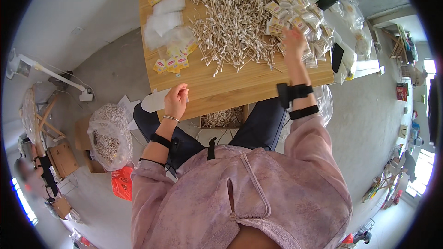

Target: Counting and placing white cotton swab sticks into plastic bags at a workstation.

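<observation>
Grips I can't make out: my left hand curls where the wooden table ends, centre-left, my right hand blurs over upper-right packets, grey floor flanking both.

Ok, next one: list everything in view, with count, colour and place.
Table: one, light brown, upper centre.
Swabs: uncountable, off-white, heaped on table.
Packets: many, clear and yellow, table's right.
Plastic sleeves: several, translucent, table's left.
Cards: several, yellow, table's left.
Cylinder: one, black, beside packets.
Phone: one, black, by table's right edge.
Swab box: one, brown, under table.
Swab bag: one, clear, left floor.
Plastic bag: one, orange-red, beside swab bag.
Distant clutter: uncounted, mixed, right side, too small.
Left hand: one, bare, table's near edge.
Right hand: one, blurred, over packets.
</observation>
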Demonstrator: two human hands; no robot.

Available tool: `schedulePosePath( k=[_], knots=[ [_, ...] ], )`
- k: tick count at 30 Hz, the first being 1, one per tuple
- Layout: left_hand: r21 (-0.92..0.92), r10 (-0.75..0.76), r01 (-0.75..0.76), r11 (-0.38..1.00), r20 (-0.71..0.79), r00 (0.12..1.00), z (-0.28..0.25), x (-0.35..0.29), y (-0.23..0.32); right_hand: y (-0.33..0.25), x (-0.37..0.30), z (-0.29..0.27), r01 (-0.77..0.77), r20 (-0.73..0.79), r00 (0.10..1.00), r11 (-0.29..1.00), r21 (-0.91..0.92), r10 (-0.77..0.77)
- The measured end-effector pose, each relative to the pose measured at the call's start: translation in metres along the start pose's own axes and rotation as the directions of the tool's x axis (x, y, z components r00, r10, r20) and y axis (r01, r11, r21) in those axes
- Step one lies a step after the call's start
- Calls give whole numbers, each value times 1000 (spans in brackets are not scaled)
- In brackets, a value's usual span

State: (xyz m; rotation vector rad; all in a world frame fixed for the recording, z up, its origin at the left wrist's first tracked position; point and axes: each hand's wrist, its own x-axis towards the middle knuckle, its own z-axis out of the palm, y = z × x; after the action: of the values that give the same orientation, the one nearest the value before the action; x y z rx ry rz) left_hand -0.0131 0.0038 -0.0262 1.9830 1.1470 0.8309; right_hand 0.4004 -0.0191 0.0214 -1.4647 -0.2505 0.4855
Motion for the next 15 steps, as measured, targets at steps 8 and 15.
schedulePosePath(
  k=[8, 15],
  knots=[
    [203, 122, -107, 973, -66, 990, 1, -12, -7, 37, -93, 94, 452, 436, 891, 370, -812, -131],
    [241, 177, -156, 958, -69, 982, 5, -6, 2, 50, -106, 110, 770, 673, 635, 375, -516, -379]
  ],
)
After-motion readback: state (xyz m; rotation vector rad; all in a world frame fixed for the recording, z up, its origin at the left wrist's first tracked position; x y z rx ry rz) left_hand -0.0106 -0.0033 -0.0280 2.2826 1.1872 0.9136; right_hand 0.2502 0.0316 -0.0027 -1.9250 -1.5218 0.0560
